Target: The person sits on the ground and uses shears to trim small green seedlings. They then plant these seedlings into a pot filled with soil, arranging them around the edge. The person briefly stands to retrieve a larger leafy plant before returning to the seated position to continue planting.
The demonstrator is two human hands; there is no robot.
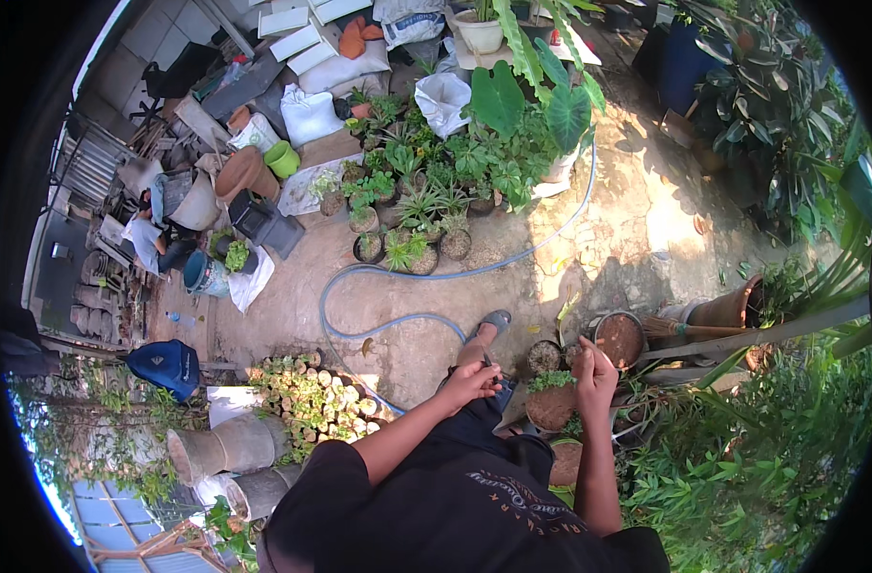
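Note:
My left hand [471,387] is curled in front of my body, around a small dark object [488,359] that sticks out past the fingers. What the object is stays unclear. Raised to the right, my right hand [595,376] has its fingers drawn together; whether something small is pinched there cannot be made out. Behind and beside it stand a round pot of brown soil [620,339], a pot with small green seedlings [550,405] and a smaller pot of pale, gritty soil [544,356]. One sandalled foot [494,322] shows beyond my left hand.
A blue hose [407,319] loops over the concrete floor [278,308]. Potted plants [414,208] cluster ahead; seedling bags [321,401] stand at left. A seated person [149,240] is farther left, near a blue bucket [205,273]. A broom [675,327] lies at right.

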